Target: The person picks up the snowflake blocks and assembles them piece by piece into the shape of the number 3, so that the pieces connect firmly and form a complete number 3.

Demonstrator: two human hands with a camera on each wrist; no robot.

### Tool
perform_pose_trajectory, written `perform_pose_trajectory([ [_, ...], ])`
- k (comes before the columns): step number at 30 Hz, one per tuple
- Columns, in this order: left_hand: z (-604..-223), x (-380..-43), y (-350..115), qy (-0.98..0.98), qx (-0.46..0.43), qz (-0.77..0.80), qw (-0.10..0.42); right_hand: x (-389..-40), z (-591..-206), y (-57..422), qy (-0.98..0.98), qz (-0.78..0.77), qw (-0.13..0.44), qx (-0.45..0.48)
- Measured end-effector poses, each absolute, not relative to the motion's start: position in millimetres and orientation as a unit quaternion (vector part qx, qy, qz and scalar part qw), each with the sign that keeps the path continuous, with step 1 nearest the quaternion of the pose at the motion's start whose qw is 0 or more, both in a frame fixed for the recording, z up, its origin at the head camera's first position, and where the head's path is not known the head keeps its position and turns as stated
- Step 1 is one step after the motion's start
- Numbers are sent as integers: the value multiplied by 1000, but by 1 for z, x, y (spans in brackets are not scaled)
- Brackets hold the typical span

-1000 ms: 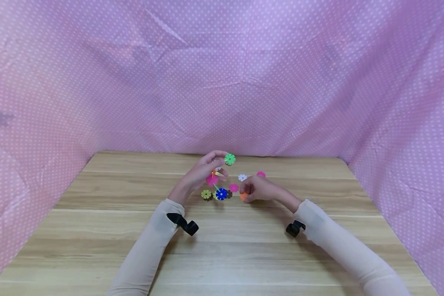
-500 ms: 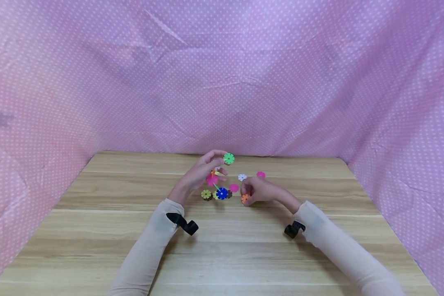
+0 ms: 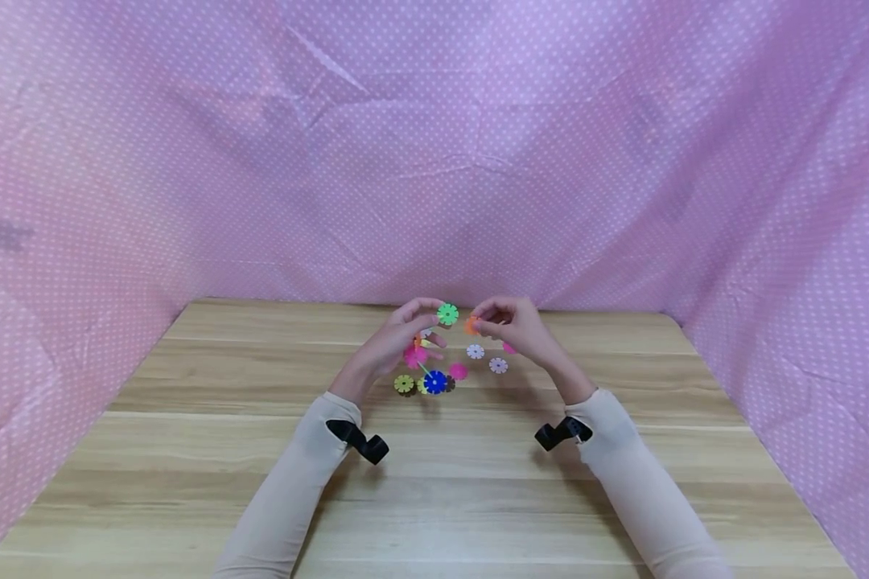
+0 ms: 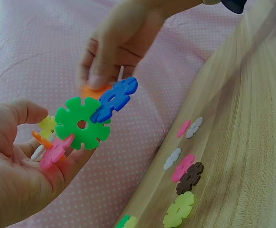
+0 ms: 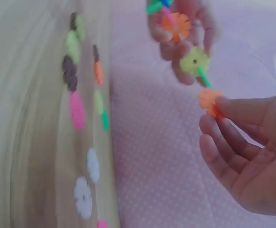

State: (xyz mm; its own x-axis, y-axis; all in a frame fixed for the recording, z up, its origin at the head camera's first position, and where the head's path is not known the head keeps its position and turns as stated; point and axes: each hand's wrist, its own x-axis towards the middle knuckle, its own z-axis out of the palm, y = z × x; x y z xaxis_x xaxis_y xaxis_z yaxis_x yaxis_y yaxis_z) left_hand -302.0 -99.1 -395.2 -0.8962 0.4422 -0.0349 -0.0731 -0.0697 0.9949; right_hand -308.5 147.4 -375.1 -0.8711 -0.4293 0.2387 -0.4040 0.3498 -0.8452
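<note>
My left hand (image 3: 391, 342) grips a joined cluster of slotted plastic snowflake discs above the table. A green disc (image 4: 82, 124), a blue disc (image 4: 114, 99), a pink disc (image 4: 57, 151) and a yellow disc (image 5: 195, 61) show in this cluster. Between thumb and fingertips, my right hand (image 3: 523, 331) pinches a single orange disc (image 5: 211, 103). It is raised just right of the cluster's green end disc (image 3: 447, 314). In the head view a small gap separates the two; the right wrist view leaves contact unclear. My fingers partly cover both.
Loose discs lie on the wooden table (image 3: 434, 498) below the hands: white discs (image 3: 498, 366), a pink disc (image 3: 459, 371), a yellow disc (image 3: 404, 383), a brown disc (image 4: 190, 178) and others. A pink dotted cloth (image 3: 434, 161) hangs around the back and sides.
My right hand has risen from near the tabletop, carrying the orange disc up and away from me toward the cluster. A white disc is now uncovered. My left hand stays almost still.
</note>
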Motion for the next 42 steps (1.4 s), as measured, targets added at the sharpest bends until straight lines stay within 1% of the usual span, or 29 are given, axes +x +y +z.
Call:
perform_pose_trajectory([
  [8, -395, -301, -97, 655, 131, 719, 193, -307, -381, 139, 800, -548, -40, -241],
  [14, -393, -301, -96, 653, 137, 720, 191, -306, -385, 136, 789, -561, -71, -241],
  [23, -392, -304, -93, 644, 127, 729, 196, -303, -385, 130, 792, -556, -99, -234],
  [27, -392, -304, -92, 640, 103, 735, 199, -299, -381, 127, 789, -560, -92, -236],
  [29, -393, -304, -91, 641, 90, 738, 190, -299, -381, 126, 788, -561, -87, -237],
  [35, -397, -304, -88, 652, 67, 742, 140, -302, -389, 121, 790, -552, -88, -251],
  [42, -398, -302, -85, 660, 66, 738, 121, -300, -390, 120, 793, -536, -120, -263],
])
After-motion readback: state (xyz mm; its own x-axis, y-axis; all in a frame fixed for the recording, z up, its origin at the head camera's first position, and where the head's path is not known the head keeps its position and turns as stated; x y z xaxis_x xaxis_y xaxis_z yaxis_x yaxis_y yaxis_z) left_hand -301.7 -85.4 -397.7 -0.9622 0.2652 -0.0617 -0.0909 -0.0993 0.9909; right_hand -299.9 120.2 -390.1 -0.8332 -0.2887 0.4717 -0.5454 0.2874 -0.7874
